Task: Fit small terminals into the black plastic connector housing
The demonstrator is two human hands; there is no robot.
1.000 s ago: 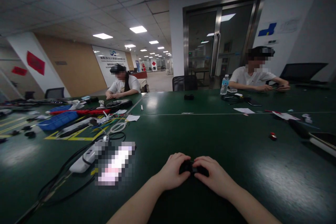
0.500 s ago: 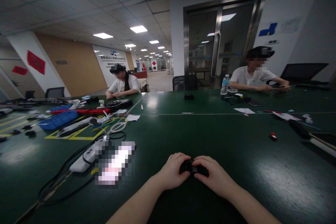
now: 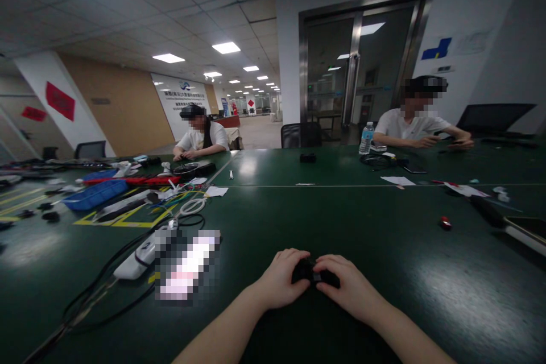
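A small black object [image 3: 314, 276] lies low in front of me, over the green tabletop [image 3: 256, 216]. Its kind is hard to tell, since my fingers cover much of it. My left hand [image 3: 285, 278] is closed around its left end, thumb on the near side and fingers on the far side. Around the right end my right hand [image 3: 343, 284] is closed in the same way. Between the two hands a short dark middle part shows. A pixelated bright panel [image 3: 190, 267] lies to the left of my left hand.
Left of the panel is a white power strip [image 3: 139, 256] with black cables. Beyond it lie a blue tray [image 3: 94, 195] and loose wires. A water bottle [image 3: 365, 137] stands at the far right, near a seated person [image 3: 413, 119]. Another person [image 3: 198, 133] sits far left.
My hands and the black object stay almost where they were. The right-hand person's hands have shifted slightly.
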